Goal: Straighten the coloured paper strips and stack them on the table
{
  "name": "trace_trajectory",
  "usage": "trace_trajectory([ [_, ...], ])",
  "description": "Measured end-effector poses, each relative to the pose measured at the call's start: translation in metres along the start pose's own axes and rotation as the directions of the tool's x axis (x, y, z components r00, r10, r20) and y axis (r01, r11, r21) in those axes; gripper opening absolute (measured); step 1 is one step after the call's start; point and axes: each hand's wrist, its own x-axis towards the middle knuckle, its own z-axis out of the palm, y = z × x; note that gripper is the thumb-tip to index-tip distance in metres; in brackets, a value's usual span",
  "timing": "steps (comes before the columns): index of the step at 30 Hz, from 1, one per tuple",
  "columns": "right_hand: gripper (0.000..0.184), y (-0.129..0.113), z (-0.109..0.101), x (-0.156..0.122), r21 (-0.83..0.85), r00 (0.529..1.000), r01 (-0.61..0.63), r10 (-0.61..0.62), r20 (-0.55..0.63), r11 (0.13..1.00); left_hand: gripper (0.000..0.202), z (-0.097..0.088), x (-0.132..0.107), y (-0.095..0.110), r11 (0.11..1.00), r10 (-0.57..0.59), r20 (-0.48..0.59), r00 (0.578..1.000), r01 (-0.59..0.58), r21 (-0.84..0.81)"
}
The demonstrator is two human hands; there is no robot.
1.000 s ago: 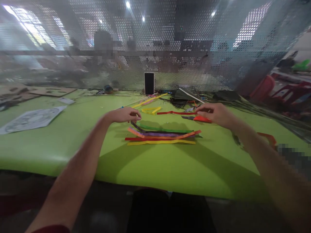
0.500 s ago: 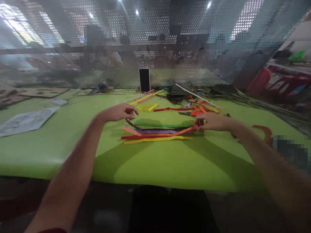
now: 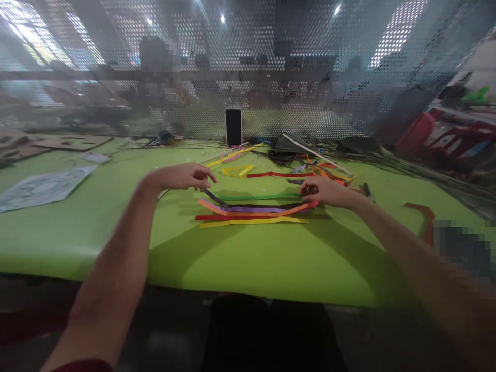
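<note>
left hand (image 3: 194, 176) half-curled at left end of dark strip (image 3: 214, 197), hold unclear | yellow strip (image 3: 251, 222) near, green strip (image 3: 256, 197) farther, centre | right hand (image 3: 320, 190) fingers bent by green strip's right end, hold unclear

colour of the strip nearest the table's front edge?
The strip is yellow; head view shows it best.
</note>
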Motion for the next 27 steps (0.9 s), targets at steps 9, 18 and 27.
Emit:
trace_trajectory([
  [9,0.027,0.007,-0.001,-0.006,0.072,0.999,0.038,-0.04,0.022,0.997,0.05,0.004,0.002,0.001,0.998,-0.049,0.005,0.999,0.049,-0.036],
  [18,0.04,0.0,-0.011,-0.012,0.06,0.997,0.06,-0.063,0.044,0.996,0.047,0.004,0.003,0.011,1.0,-0.002,-0.183,0.983,0.007,0.027],
  [27,0.027,-0.017,0.01,0.006,0.13,0.992,0.091,-0.079,-0.094,0.987,0.037,0.028,-0.005,0.085,0.97,0.243,-0.404,0.882,-0.208,0.129],
])
